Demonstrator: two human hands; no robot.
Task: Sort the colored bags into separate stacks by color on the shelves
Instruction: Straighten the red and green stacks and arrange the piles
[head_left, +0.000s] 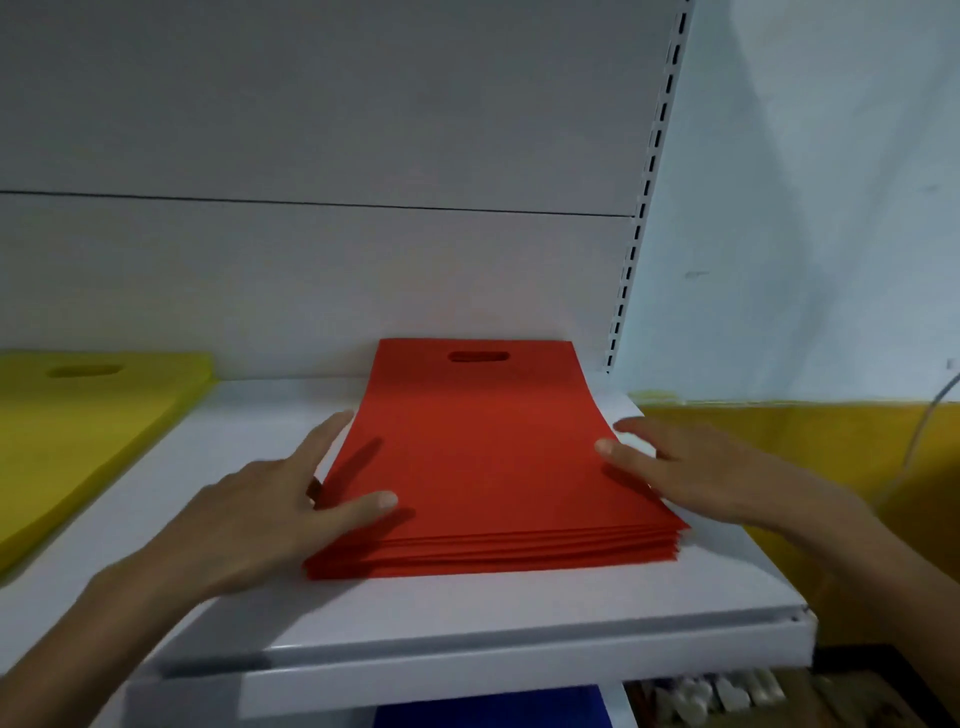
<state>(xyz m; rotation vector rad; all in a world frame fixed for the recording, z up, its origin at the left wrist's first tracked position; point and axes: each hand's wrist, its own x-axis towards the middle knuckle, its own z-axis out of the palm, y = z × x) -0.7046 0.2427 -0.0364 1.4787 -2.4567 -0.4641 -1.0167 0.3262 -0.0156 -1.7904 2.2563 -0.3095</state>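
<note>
i'm squaring the flat red fabric bag stack (488, 467) on the white metal shelf (467, 629). it lies between my left hand (270, 499) and right hand (691, 467), fingers (332, 431) straight and wide against its sides. next i'd judge another bag needs a colour match.

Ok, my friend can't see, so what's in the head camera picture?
The left hand and right hand touch the sides of a red bag stack on a white shelf. A yellow bag stack lies further left; something blue shows below.
</note>
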